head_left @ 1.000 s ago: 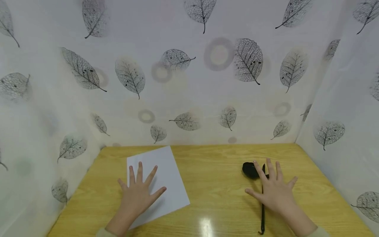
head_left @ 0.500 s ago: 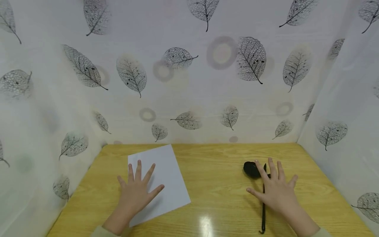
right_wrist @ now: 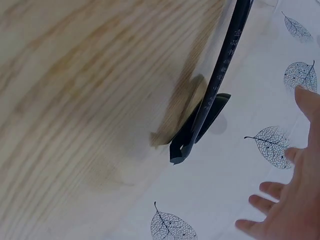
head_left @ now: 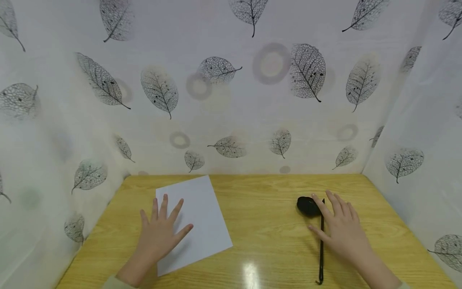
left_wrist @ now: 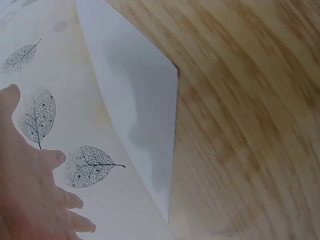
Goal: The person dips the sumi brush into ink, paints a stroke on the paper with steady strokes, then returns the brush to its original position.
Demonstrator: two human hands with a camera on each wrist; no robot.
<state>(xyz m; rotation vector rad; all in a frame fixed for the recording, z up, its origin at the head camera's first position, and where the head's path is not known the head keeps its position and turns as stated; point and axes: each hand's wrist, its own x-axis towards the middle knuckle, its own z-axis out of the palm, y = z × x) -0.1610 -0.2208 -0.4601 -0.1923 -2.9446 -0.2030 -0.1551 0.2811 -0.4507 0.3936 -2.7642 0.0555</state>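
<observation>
Apparent ready step: left hand point(head_left: 157, 237) over paper point(head_left: 203, 218) and right hand point(head_left: 344, 232) by black rod point(head_left: 321, 257) hold nothing, fingers point(head_left: 164, 206) extended; any pickup likely requires curling them.

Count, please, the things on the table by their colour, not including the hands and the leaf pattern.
White: 1 (sheet of paper)
Black: 2 (round object, thin stick)
Total: 3

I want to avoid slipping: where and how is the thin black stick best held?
Probably pinch the thin black stick mid-shaft, from above and its right, where most of the right hand is: it is long and slender, its far end near the black rounded object.
</observation>
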